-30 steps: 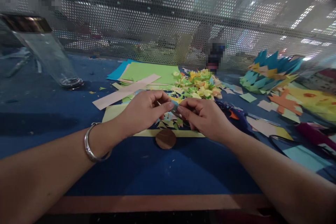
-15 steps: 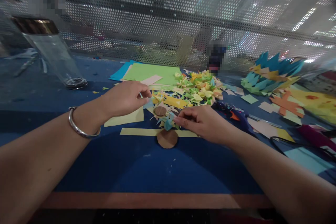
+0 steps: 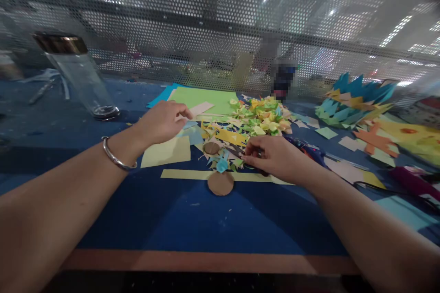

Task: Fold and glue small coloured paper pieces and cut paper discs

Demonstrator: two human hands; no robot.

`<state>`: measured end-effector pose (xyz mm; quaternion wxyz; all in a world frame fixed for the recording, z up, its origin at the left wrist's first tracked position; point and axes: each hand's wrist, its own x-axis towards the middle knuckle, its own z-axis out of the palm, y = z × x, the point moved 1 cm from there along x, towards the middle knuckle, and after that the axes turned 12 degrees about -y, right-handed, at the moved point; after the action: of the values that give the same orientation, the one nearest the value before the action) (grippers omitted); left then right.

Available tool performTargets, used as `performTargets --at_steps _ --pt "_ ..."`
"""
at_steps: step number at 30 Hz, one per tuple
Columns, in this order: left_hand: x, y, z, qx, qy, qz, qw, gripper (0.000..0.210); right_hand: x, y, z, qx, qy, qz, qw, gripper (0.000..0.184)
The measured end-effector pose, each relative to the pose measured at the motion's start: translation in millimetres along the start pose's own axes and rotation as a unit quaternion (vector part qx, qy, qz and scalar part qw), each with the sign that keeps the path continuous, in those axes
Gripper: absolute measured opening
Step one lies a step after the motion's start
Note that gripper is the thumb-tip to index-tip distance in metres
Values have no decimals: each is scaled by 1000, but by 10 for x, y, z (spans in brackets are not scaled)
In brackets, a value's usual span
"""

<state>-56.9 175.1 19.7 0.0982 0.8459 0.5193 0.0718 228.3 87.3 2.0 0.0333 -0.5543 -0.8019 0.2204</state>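
My left hand (image 3: 165,120) hovers over the pale yellow sheet and a light blue paper piece (image 3: 191,134), fingers loosely curved, thumb apart, nothing visible in it. Right of the small paper pieces is my right hand (image 3: 266,153), its fingers bent and a small gap showing between thumb and fingertips. Just left of it sits a folded blue paper flower (image 3: 222,165) among cut scraps. Directly in front of the flower lies a brown cardboard disc (image 3: 220,184), over a pale yellow strip (image 3: 184,174). A smaller brown disc (image 3: 211,148) rests farther back.
A pile of folded paper flowers (image 3: 263,116) stands behind my right hand, beside green sheets (image 3: 206,98). At left is a glass bottle (image 3: 80,80); at right, a blue spiky paper crown (image 3: 357,96) and a purple tool (image 3: 410,181) with a black cord. Perforated metal borders the back.
My right hand has let go of the blue flower and moved right. My left hand has drawn slightly left, away from the scraps. The view has shifted a little.
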Motion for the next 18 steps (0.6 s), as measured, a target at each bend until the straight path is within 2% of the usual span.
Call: performTargets --at_steps 2,3,7,9,13,18 --pt "1 -57 -63 -12 3 -24 1000 34 -2 -1 1 -29 3 -15 999 15" --pt "1 -81 -88 -17 -13 -32 999 33 0 2 3 -45 5 -22 999 14" --pt "-9 -123 -141 -22 -170 -18 985 37 25 26 21 -93 10 -41 995 14" --pt "-24 -123 -161 -3 -218 -8 976 44 35 37 30 -100 14 -40 994 13" --pt "-49 -108 -188 18 -251 -12 968 48 34 47 24 -50 27 -21 998 11" --pt "-49 -101 -166 18 -249 3 968 26 15 53 -18 96 78 -6 992 16"
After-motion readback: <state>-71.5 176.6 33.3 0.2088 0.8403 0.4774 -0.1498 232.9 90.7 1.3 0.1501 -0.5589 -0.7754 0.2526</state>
